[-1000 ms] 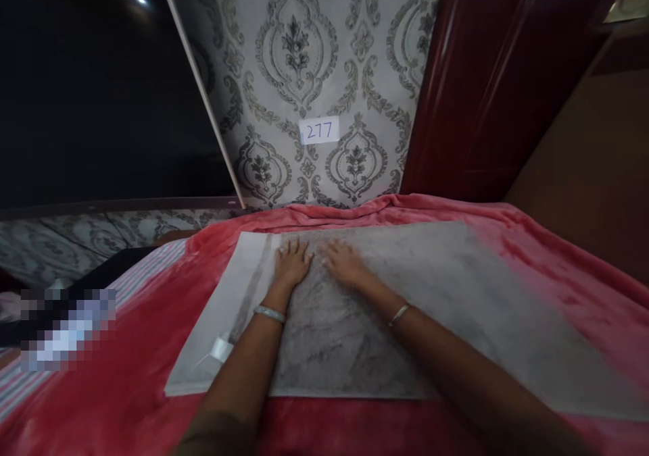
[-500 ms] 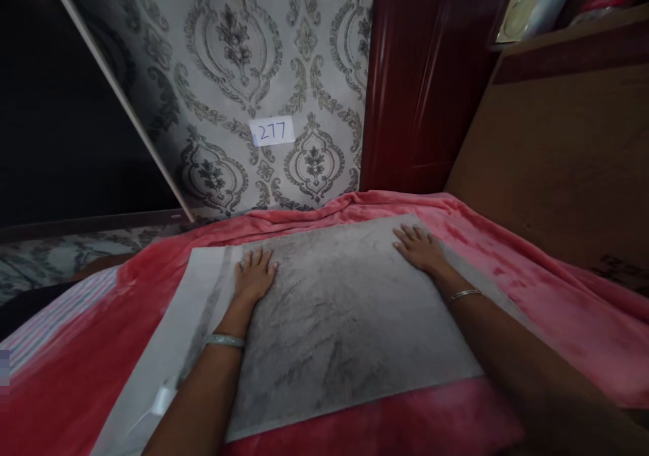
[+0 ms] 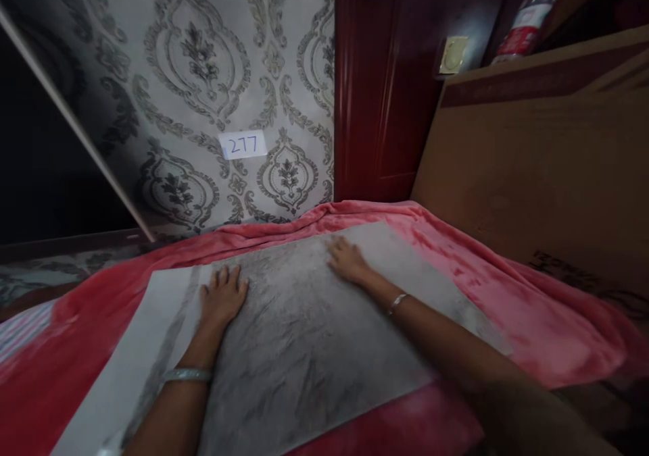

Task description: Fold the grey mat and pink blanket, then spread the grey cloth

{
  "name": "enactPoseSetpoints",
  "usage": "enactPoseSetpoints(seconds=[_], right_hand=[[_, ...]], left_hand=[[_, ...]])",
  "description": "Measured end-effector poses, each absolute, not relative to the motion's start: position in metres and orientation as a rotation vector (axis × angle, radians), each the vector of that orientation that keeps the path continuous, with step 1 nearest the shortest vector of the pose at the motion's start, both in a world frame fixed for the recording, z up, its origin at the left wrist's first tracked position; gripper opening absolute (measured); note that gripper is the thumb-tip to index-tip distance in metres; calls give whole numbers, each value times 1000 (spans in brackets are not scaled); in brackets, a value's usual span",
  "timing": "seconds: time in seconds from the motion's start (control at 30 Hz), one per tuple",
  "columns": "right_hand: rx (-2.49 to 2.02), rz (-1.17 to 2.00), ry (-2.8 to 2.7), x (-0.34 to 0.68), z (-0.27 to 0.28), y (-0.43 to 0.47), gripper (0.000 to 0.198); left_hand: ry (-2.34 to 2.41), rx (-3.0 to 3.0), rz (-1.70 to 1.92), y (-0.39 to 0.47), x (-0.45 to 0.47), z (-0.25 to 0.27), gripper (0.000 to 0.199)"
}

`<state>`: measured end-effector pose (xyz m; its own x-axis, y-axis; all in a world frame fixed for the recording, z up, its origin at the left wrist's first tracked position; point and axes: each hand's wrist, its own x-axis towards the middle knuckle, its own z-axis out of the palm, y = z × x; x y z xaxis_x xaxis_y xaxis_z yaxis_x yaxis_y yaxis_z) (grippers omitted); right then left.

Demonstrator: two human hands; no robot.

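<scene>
A grey, short-napped cloth (image 3: 304,327) with a pale band along its left side lies spread over a red and pink plush blanket (image 3: 527,307). My left hand (image 3: 223,296) rests flat near the cloth's far left part, fingers apart, beside the darker stripe. Farther right, my right hand (image 3: 347,260) is laid on the cloth close to its far edge, slightly blurred, fingers stretched out. Neither hand holds anything. My left forearm hides part of the pale band, and a small white piece shows at the bottom by that forearm.
Behind the blanket stands a patterned wall with a paper label (image 3: 243,144) reading 277. A dark red panel (image 3: 375,91) adjoins it. On the right are a large cardboard box (image 3: 532,165) and a plastic bottle (image 3: 527,27). A dark screen-like panel (image 3: 45,152) stands left.
My right hand has slid left across the cloth, away from its far right corner. My left hand stays at about the same spot on it. The view has turned right.
</scene>
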<state>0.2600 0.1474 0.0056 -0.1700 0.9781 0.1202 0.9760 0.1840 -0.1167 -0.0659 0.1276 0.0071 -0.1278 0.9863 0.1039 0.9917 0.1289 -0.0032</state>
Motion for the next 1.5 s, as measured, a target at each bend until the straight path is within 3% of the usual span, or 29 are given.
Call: enactPoseSetpoints(seconds=[0.17,0.47,0.67,0.83,1.03,1.3,1.5], right_hand=[[-1722,26,-2436,237,-8,171,59],[-2236,66,-1970,393,-9,191,65],[-2395,152,-1833,437,-7,165,62],[-2411,31,-1772,404,4,137,63],[-1938,34,-2237,328,-18,79,62],[-2110,143,-2222,323,-27,75,62],[-2106,-59,-2156,318,-45,72,63]], left_hand=[[-2281,-2015,-96,134,-70,1,63],[-2304,-2007,-57,135,-70,3,63],[-2313,-1968,-130,143,-73,-5,63],[-2290,-1968,-197,145,-74,-9,63],[-2308,-2013,-139,131,-65,6,65],[-2306,-2063,-169,116,-66,4,64],[-2353,-2205,-156,118,-68,5,65]])
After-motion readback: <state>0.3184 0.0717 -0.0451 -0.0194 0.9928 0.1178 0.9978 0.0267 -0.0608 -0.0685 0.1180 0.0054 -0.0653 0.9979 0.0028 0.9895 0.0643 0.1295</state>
